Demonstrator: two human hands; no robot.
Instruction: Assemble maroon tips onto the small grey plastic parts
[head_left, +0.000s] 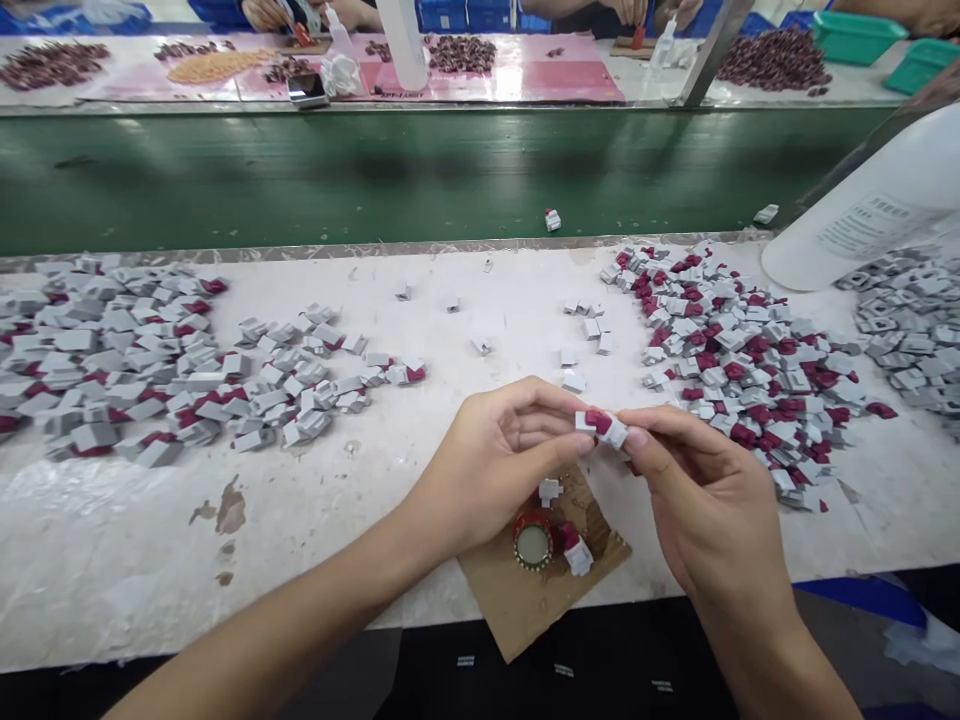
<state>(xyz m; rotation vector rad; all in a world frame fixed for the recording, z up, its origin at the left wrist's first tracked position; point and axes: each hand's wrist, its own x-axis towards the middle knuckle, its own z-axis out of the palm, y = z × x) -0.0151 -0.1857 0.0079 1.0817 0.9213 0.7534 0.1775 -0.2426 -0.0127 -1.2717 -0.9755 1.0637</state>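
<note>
Both hands meet over the front of the white table, pinching one small grey and dark red plastic piece (pixel 601 427) between them. My left hand (pixel 499 460) has thumb and forefinger on its left end; my right hand (pixel 705 490) grips its right end. Below them lies a brown cardboard square (pixel 517 620) bearing a bottle cap (pixel 533 542) with a red rim, its hollow side up. A grey and red piece (pixel 577 555) rests right of the cap, and a small grey piece (pixel 550 491) sits just behind it.
Heaps of grey and red pieces lie left (pixel 172 370) and right (pixel 742 360). Plain grey parts (pixel 915 320) are piled at the far right beside a white bottle (pixel 862 200). Beyond a green conveyor belt (pixel 375 180), other people's hands work at a table (pixel 525 80).
</note>
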